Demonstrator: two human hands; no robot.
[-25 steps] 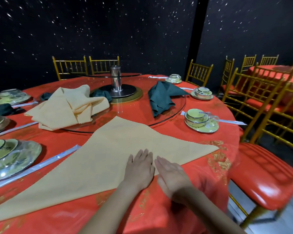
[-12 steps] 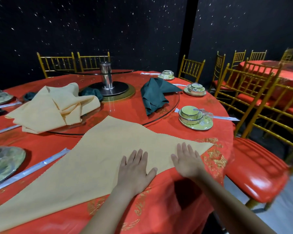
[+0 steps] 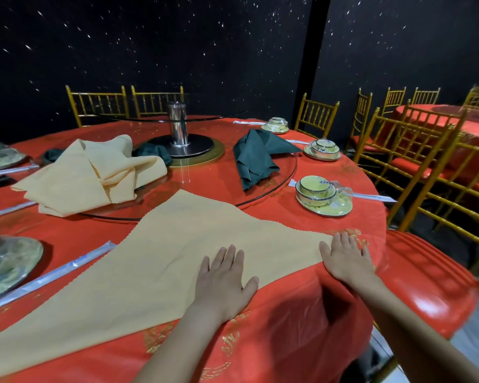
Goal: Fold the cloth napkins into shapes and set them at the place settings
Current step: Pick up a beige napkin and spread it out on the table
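Napkin of yellow cloth, folded triangular (image 3: pixel 177 252), lies flat on the red worktop (image 3: pixel 302 327). Left hand (image 3: pixel 223 283) presses its near edge, fingers spread. Right hand (image 3: pixel 344 259) flattens its right tip.

Matt yellow cloth napkin (image 3: pixel 177 258) with pinked edges lies on a glossy red cloth-covered bench (image 3: pixel 302 327); clear glass turntable (image 3: pixel 274 186); polished metal post (image 3: pixel 178 125); shiny red chair seat (image 3: pixel 426 286).

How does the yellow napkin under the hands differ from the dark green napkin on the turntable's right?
The yellow napkin lies flat as a triangle; the green napkin sits bunched. The left hand and right hand press the yellow one; nothing touches the green one. Both are cloth.
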